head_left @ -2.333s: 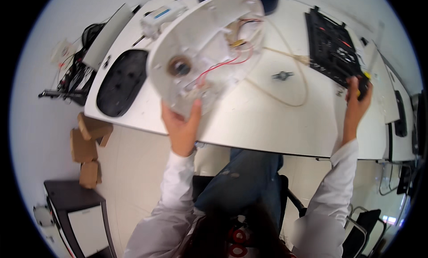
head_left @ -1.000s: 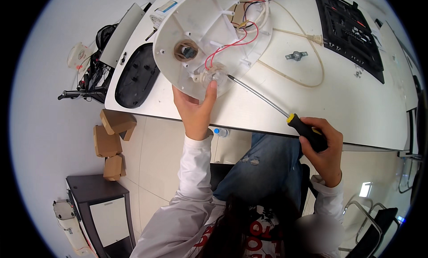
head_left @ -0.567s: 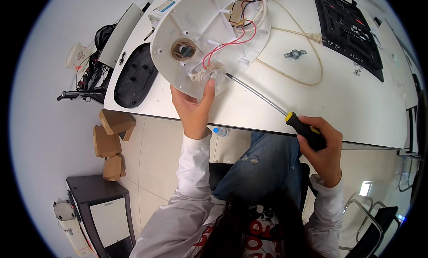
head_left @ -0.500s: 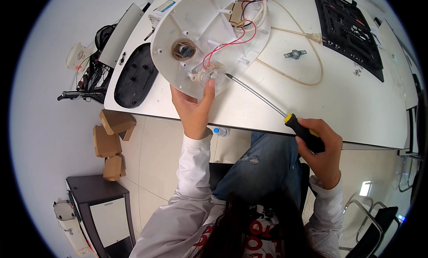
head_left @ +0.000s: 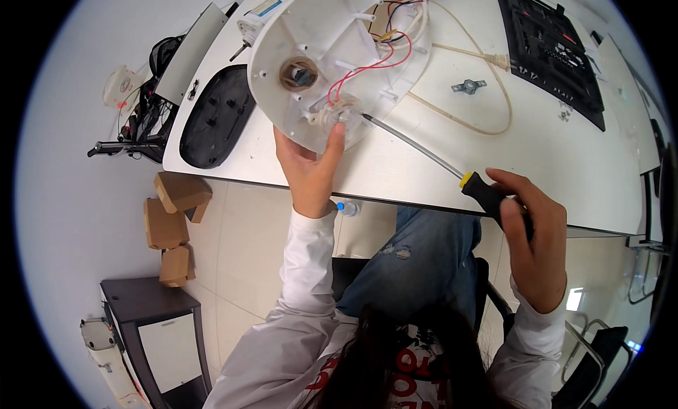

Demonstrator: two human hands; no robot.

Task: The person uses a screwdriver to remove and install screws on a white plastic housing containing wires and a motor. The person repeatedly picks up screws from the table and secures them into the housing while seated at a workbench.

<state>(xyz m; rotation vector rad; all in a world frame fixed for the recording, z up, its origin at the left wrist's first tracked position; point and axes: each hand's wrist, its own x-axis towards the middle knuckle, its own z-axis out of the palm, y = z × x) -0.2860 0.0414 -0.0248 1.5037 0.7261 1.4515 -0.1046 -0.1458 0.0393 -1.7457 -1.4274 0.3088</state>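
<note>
My left hand [head_left: 308,170] grips the near edge of a white plastic housing [head_left: 328,38], its thumb pressed by a clear, rounded fitting [head_left: 343,114]. Two red wires [head_left: 373,65] run from that fitting to the far side of the housing's hollow inside. In my right hand [head_left: 534,236] is a screwdriver [head_left: 486,195] with a black and yellow handle, its index finger stretched over the handle. The long shaft slants up and left, and its tip lies close to the clear fitting; whether it touches a screw, I cannot tell.
Left of the housing lies a black oval cover [head_left: 217,117]. A pale power cord [head_left: 452,119] loops on the white table [head_left: 565,176] round a small metal bracket [head_left: 468,87]. An open black tool case [head_left: 554,52] stands far right, loose screws [head_left: 564,114] beside it.
My right hand has moved right and slightly down, its hold on the screwdriver handle looser and the index finger raised. The housing has shifted slightly right with my left hand.
</note>
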